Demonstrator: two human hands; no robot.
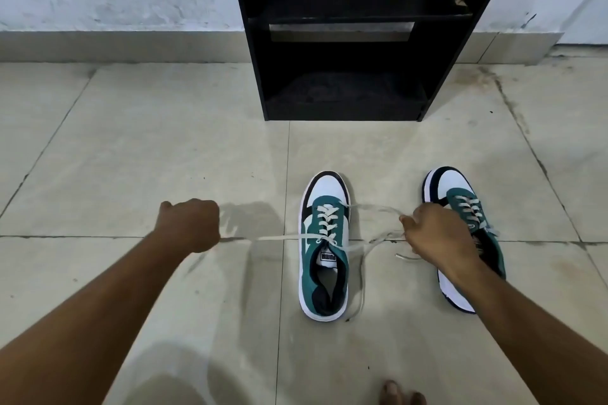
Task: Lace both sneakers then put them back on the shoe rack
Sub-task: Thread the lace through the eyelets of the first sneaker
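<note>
Both hands were pulling outward on one lace: the left hand (192, 223), closed in a fist, drew a flat white shoelace (279, 237) taut to the left, while the right hand (434, 233), fingers pinched together, gripped the lace's other side to the right. The lace belonged to a teal, white and black low-top sneaker (324, 246) standing upright on the pale tiled floor (131, 148), toe pointing away, its eyelets crossed up to the tongue. A loose loop and tail trailed beside its right edge. The matching second sneaker (460, 240) stood just to the right, partly behind the right wrist, apparently laced. An empty black wooden shoe rack (345, 43) stood well beyond, against the wall. The step looked like tightening the knot; next would likely come lifting the pair onto a shelf.
</note>
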